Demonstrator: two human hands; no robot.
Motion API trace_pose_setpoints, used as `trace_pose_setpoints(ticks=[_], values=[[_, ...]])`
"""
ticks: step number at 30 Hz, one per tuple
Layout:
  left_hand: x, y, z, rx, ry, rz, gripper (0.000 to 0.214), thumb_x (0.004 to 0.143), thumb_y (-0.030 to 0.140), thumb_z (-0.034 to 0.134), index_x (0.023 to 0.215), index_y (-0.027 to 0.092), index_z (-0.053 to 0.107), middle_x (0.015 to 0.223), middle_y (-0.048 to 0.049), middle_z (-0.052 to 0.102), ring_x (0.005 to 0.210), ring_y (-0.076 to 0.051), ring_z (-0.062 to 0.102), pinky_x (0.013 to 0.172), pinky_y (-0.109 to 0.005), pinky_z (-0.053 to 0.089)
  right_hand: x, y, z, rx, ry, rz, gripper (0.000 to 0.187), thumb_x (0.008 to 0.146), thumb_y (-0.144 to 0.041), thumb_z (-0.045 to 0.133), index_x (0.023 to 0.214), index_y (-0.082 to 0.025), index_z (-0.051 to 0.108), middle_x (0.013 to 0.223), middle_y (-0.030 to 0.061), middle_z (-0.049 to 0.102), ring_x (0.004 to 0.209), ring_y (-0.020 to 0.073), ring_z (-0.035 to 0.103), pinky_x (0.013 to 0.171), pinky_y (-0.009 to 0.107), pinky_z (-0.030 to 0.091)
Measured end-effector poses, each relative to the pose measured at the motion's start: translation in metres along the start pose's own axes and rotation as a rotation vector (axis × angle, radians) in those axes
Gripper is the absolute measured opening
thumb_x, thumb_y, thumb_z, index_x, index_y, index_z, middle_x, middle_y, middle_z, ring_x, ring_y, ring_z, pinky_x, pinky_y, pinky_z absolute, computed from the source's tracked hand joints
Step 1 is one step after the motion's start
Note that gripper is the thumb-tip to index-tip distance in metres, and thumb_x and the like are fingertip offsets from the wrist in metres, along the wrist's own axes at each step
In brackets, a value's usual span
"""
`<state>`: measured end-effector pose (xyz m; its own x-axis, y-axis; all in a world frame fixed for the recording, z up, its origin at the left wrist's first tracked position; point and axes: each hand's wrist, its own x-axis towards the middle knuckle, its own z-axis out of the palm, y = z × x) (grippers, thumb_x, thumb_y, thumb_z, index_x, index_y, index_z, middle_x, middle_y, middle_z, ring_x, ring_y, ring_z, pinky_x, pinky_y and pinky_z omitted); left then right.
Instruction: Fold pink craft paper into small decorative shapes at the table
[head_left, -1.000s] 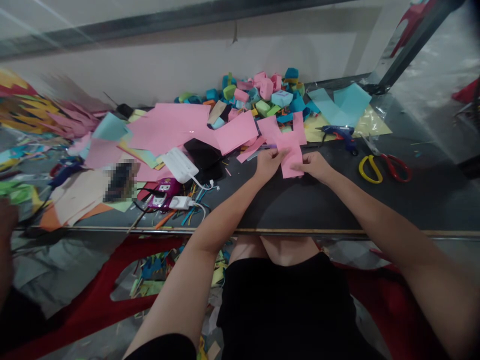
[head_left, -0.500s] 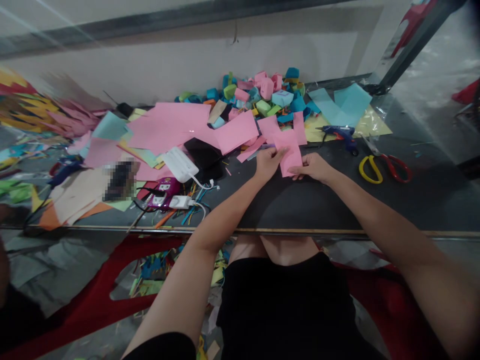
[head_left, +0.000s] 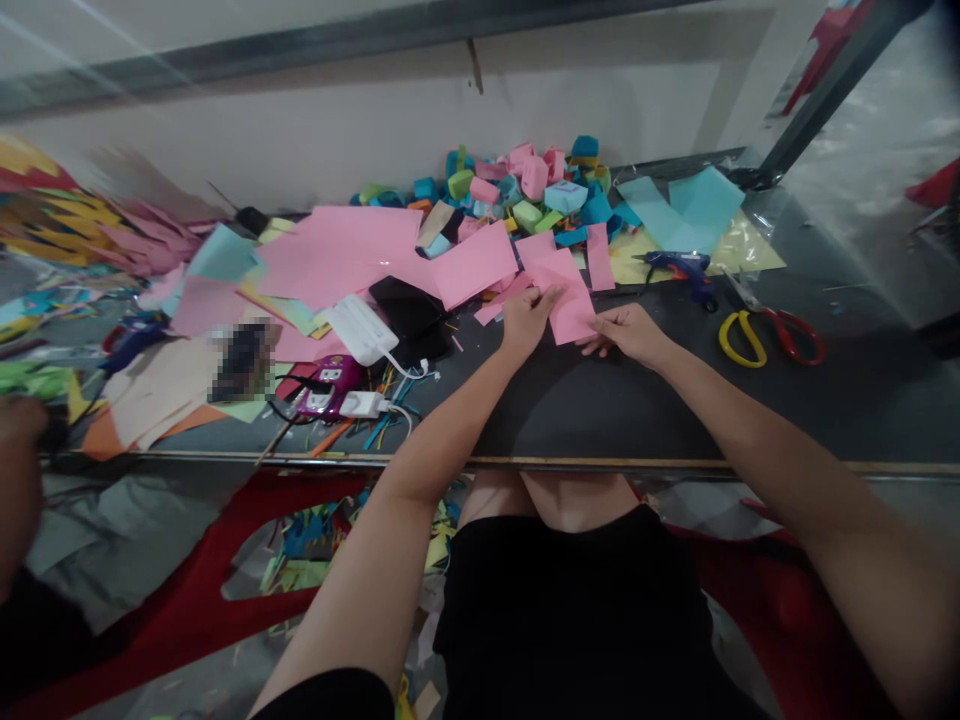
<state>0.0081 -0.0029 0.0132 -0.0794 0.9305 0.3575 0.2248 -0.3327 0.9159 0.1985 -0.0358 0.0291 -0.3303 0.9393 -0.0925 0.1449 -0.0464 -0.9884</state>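
Pink sheet [head_left: 574, 308], held over the dark table [head_left: 600, 415] by two hands: pinched at its 9 o'clock side by the left hand [head_left: 525, 320], grasped with thumb and fingers at its 4 o'clock corner by the right hand [head_left: 627, 333]. Around it, from near to far: purple socket [head_left: 330, 374] between 8 and 9; white box [head_left: 361, 330] at 9; scissors [head_left: 746, 298] at 3; glue gun [head_left: 682, 264] between 2 and 3; pink strip [head_left: 600, 258] at 1; blue sheets [head_left: 705, 205] between 1 and 2; heap of small paper boxes [head_left: 534, 178] between 11 and 12.
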Motion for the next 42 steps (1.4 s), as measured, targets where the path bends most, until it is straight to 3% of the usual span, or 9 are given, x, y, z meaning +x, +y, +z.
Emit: trace_pose_setpoints(ticks=[6,14,24,31,37,42], values=[[0.000,0.002,0.000,-0.046,0.020,0.000,0.075,0.071,0.073,0.076,0.049,0.021,0.027,0.054,0.0048,0.021,0.055,-0.010,0.020,0.051,-0.030,0.016,-0.001,0.000,-0.001,-0.037,0.019,-0.044,0.060,0.062,-0.075,0.081,0.071,-0.016,0.078,0.072,0.0128,0.078,0.062,0.0193,0.074,0.051,0.026,0.054],[-0.002,0.004,0.000,-0.050,-0.073,0.011,0.071,0.075,0.068,0.076,0.049,0.021,0.030,0.055,0.0046,0.022,0.055,-0.009,0.022,0.053,-0.030,0.017,-0.007,-0.005,0.002,-0.055,0.079,-0.166,0.050,0.068,-0.072,0.079,0.066,-0.022,0.078,0.063,0.0045,0.074,0.056,0.0144,0.065,0.056,0.028,0.056],[-0.003,0.004,0.002,-0.027,-0.094,0.047,0.069,0.077,0.060,0.079,0.048,0.020,0.030,0.055,0.0053,0.023,0.055,-0.009,0.022,0.055,-0.031,0.017,-0.003,0.000,-0.001,-0.019,0.033,-0.137,0.047,0.073,-0.065,0.079,0.061,-0.020,0.072,0.059,0.0020,0.067,0.056,0.0139,0.062,0.063,0.031,0.054],[-0.006,0.007,0.002,-0.038,-0.138,0.054,0.069,0.077,0.060,0.078,0.048,0.020,0.031,0.053,0.0050,0.024,0.055,-0.009,0.022,0.054,-0.031,0.016,-0.002,0.004,-0.001,0.015,0.086,-0.172,0.039,0.071,-0.062,0.083,0.067,-0.023,0.077,0.070,0.0012,0.074,0.072,0.0190,0.070,0.076,0.036,0.058],[-0.006,0.007,0.003,-0.037,-0.147,0.049,0.070,0.074,0.060,0.081,0.047,0.020,0.030,0.052,0.0053,0.023,0.054,-0.009,0.022,0.052,-0.030,0.016,0.000,0.004,-0.002,0.019,0.135,-0.171,0.045,0.063,-0.069,0.083,0.069,-0.025,0.078,0.074,0.0011,0.076,0.079,0.0213,0.072,0.085,0.040,0.060],[-0.007,0.005,0.004,-0.034,-0.168,0.066,0.069,0.076,0.058,0.081,0.046,0.020,0.031,0.051,0.0053,0.024,0.054,-0.008,0.021,0.052,-0.031,0.016,0.001,0.007,-0.003,0.012,0.153,-0.178,0.039,0.066,-0.062,0.085,0.070,-0.023,0.080,0.075,0.0019,0.077,0.084,0.0222,0.073,0.084,0.038,0.060]])
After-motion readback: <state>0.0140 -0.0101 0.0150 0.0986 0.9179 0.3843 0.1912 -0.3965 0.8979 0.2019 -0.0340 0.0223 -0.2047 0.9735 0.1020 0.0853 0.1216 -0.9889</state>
